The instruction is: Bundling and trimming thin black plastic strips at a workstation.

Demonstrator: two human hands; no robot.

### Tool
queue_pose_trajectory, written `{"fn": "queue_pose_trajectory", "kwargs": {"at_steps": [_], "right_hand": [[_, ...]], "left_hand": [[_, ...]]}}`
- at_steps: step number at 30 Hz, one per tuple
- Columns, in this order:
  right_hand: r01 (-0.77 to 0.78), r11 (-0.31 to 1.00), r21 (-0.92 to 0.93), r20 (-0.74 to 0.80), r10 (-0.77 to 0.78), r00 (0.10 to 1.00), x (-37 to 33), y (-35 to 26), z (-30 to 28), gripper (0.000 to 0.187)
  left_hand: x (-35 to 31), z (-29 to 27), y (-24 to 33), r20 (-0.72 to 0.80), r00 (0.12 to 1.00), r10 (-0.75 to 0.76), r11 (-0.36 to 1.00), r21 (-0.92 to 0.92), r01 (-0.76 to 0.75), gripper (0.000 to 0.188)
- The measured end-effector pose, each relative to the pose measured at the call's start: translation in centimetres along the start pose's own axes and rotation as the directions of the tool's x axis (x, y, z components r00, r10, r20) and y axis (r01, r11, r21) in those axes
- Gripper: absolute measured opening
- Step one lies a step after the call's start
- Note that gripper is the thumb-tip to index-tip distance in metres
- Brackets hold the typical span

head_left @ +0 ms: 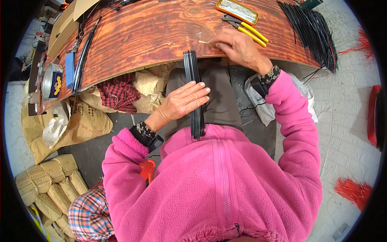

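Far left, at 9 o'clock: a round tin (51,82) standing on the end of the wooden table (153,32); below it, tan sacks (86,121) and a clear plastic bag (54,127) on the floor. At 8 o'clock: a stack of bound tan bundles (52,187).

Left of centre, at 10 o'clock: a long sheaf of dark strips (82,60) lying along the table, beside a blue tag (69,68). Under the table edge: a red plaid cloth (119,94).

Centre: a bundle of black rods (193,88) lying across the lap, its far end touching the table edge at 12 o'clock, its near end against the pink jacket. The left hand (183,101) lies flat and open on it, fingers spread, pressing the bundle onto the thigh.

Right of centre, at 1 o'clock: the right hand (238,48) is on the table, fingers curled and pinched on a thin pale sliver (204,42). Just beyond it: yellow-handled pliers (250,32) and an orange-rimmed tray (237,11).

Right, at 2 o'clock: a large fan of black rods (314,34) hanging over the table's end. At 4 o'clock: a red tuft (354,191) on the paved floor.
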State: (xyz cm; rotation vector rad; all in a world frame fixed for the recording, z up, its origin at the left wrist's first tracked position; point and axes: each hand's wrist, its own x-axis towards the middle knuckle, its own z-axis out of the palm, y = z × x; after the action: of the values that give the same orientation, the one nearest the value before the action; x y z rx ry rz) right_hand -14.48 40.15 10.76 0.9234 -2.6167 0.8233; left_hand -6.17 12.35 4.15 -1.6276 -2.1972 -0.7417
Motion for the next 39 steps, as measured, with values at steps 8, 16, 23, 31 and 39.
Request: {"fn": "queue_pose_trajectory", "kwargs": {"at_steps": [8,16,23,31,39], "right_hand": [[0.056,0.987,-0.148,0.058,-0.048,0.997,-1.0,-2.1,1.1,0.033],[0.041,0.984,-0.176,0.043,-0.034,0.999,-1.1,-2.5,1.5,0.035],[0.034,0.982,-0.187,0.032,-0.028,0.999,-1.0,-2.8,1.5,0.028],[0.016,0.980,-0.199,0.052,-0.006,0.999,-1.0,-2.9,1.5,0.031],[0.065,0.942,-0.330,0.065,-0.046,0.997,-1.0,-4.1,1.5,0.036]], "left_hand": [[-0.7,0.7,-0.4,-0.013,0.999,0.033,0.998,0.044,-0.033,0.032],[-0.6,0.7,-0.4,-0.031,0.998,0.045,0.999,0.028,-0.044,0.033],[-0.6,0.8,-0.4,-0.034,0.999,0.041,0.999,0.028,-0.040,0.032],[-0.5,0.9,-0.3,-0.043,0.998,0.037,0.999,0.031,-0.036,0.031],[-0.5,0.8,-0.4,-0.034,0.999,0.041,0.998,0.043,-0.039,0.033]]}}
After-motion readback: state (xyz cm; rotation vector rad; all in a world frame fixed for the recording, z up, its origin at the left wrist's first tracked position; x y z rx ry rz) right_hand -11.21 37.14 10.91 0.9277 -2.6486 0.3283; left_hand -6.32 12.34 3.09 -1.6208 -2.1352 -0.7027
